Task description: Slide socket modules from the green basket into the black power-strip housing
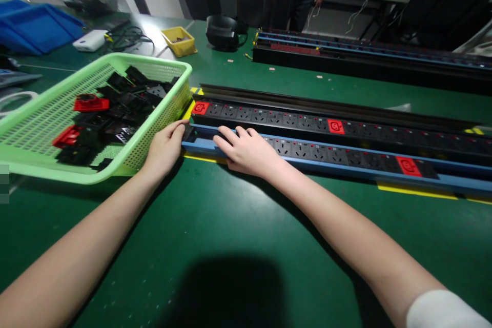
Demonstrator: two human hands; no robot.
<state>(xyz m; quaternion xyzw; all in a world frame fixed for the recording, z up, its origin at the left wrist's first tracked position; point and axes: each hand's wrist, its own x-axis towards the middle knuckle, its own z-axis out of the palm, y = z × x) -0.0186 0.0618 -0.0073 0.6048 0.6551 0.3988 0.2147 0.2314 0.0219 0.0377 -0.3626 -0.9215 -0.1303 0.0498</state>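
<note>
A blue rail [349, 170] lies across the table with a row of black sockets [300, 149] in it and one red socket [408, 166] toward the right. My left hand [166, 147] grips a black piece [188, 133] at the rail's left end, thumb and fingers pressed together. Over the left part of the rail rests my right hand [248, 151], palm down, fingers spread on the rail and the sockets. Behind runs a black strip [265, 125] of sockets with red ones among them. Between my hands, a stretch of the rail shows no sockets.
A green basket [154, 164] of black and red sockets stands at the left. Farther back are a yellow tray [180, 48], blue bins [42, 31], a white box [90, 41] and more long strips [365, 69]. People stand beyond the table.
</note>
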